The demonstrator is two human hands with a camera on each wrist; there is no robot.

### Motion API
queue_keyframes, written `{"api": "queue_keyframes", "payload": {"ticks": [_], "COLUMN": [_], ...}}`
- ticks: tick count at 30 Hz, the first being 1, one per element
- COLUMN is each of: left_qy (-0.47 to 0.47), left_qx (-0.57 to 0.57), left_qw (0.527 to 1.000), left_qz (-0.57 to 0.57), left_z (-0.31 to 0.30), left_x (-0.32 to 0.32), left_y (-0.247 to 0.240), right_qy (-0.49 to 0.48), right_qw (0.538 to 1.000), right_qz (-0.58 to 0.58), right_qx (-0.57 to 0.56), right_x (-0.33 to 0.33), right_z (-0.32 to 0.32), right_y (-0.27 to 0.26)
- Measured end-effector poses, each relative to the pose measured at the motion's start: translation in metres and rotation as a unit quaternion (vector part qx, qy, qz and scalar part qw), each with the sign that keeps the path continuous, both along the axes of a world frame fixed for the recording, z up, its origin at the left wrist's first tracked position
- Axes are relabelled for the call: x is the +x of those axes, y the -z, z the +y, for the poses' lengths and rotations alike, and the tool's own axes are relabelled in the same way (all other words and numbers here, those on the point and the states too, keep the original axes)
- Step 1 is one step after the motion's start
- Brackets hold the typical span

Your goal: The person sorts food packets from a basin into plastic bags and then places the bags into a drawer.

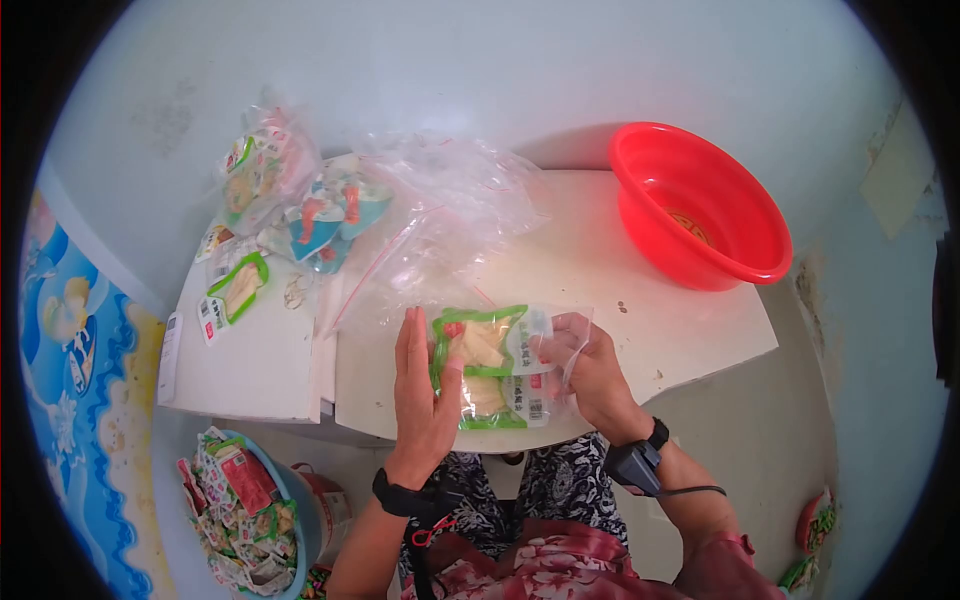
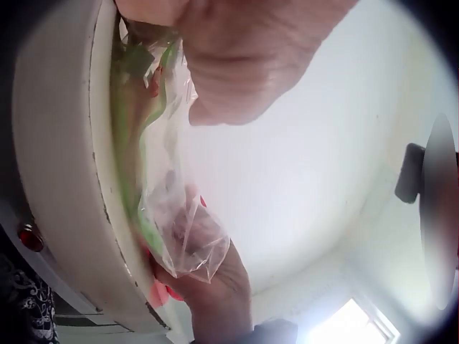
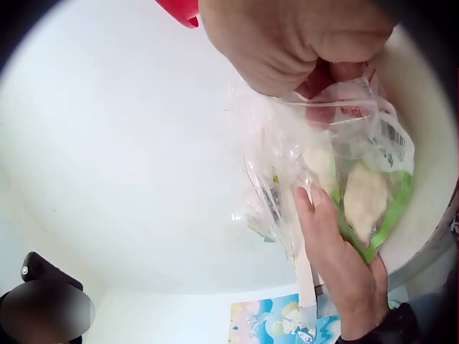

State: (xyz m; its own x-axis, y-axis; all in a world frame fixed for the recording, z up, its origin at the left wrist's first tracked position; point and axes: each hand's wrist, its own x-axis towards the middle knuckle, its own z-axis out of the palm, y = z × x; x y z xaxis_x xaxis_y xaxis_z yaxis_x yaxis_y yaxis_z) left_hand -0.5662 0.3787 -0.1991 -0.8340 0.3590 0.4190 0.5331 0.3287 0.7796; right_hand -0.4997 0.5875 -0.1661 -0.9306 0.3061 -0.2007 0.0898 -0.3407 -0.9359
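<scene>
Two food packets (image 1: 485, 342) with green borders and pale pieces inside lie one below the other in a clear plastic bag (image 1: 565, 400), near the table's front edge. My left hand (image 1: 425, 395) rests along their left end, fingers straight and thumb over the upper packet. At the other end, my right hand (image 1: 590, 375) has its fingers curled at the bag's mouth, partly seen through the plastic. In the right wrist view, the right hand (image 3: 301, 43) grips the bag's gathered edge, while the left hand (image 3: 341, 265) lies against the packets.
Behind the packets spreads a heap of empty clear bags (image 1: 440, 200). A red basin (image 1: 640, 220) stands at the back right. Filled bags (image 1: 265, 165) and a single packet (image 1: 240, 288) lie at the left. Below the table, a blue bucket (image 1: 290, 500) is heaped with packets.
</scene>
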Motion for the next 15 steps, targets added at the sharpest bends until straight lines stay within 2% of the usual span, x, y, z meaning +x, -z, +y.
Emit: {"api": "queue_keyframes", "payload": {"ticks": [3,6,9,14,15], "left_qy": [0.03,0.019,-0.008,-0.034,-0.03], "left_qx": [-0.019,-0.026,-0.02,-0.048,-0.057], "left_qw": [0.999,0.999,1.0,0.998,0.997], "left_qz": [0.015,0.031,0.015,0.007,0.036], "left_z": [0.001,0.004,0.008,0.007,0.006], "left_x": [0.008,0.007,0.005,0.005,0.006], "left_y": [-0.009,-0.008,-0.011,-0.018,-0.019], "right_qy": [0.02,0.019,0.003,0.051,0.056], "right_qw": [0.999,1.0,0.998,0.993,0.991], "right_qz": [0.036,0.005,0.034,0.03,0.032], "right_qx": [-0.029,0.024,0.054,0.105,0.114], "right_x": [0.0,0.0,-0.001,0.009,0.013], "right_z": [0.0,-0.005,-0.007,0.002,0.0], "right_y": [0.011,0.006,0.006,0.004,0.005]}}
